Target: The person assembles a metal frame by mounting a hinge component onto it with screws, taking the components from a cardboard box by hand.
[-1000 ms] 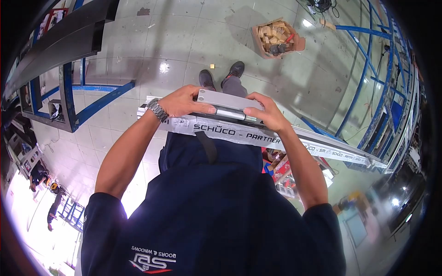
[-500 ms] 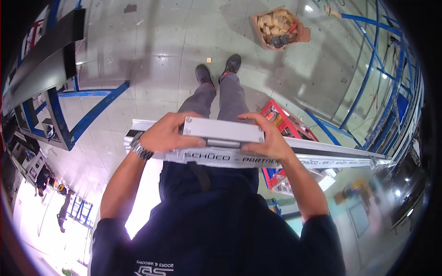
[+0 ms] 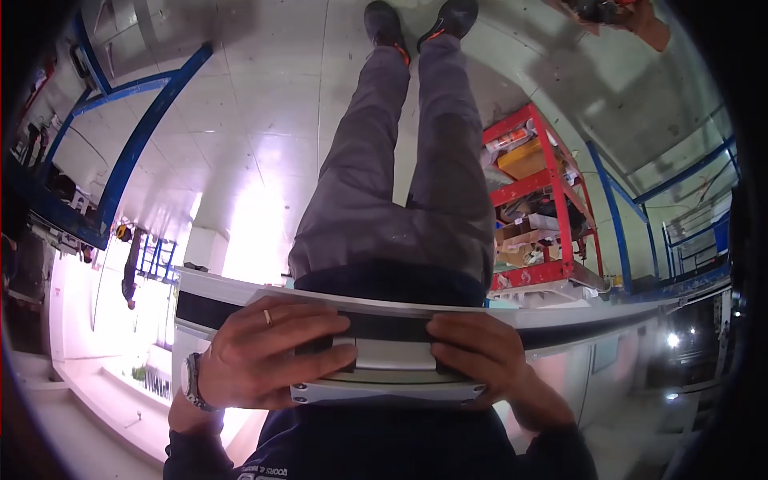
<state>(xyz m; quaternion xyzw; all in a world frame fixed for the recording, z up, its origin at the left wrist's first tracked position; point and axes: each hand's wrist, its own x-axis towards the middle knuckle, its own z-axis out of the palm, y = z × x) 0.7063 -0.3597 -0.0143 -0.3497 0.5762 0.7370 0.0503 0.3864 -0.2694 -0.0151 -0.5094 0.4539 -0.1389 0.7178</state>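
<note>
A long aluminium profile (image 3: 576, 324) with a black strip runs across the view in front of my waist. Against its near side is a silver rectangular metal block (image 3: 396, 354), with a screwed plate along its lower edge. My left hand (image 3: 276, 352), wearing a ring and a metal watch, is wrapped over the block's left end. From the other side my right hand (image 3: 480, 356) grips the right end, fingers bent over it. Both thumbs are hidden beneath. The block's middle shows between the fingertips.
A red shelf rack (image 3: 552, 200) full of boxes and supplies stands right of my legs (image 3: 360, 152). Blue metal frames (image 3: 152, 128) rise on the left, with another blue frame (image 3: 612, 216) on the right. A cardboard box (image 3: 640, 24) lies at the top edge.
The block has been tipped in my hands, so its screwed plate now faces toward my body. My fingers now lie over it. The view has tilted, and hands and profile appear lower.
</note>
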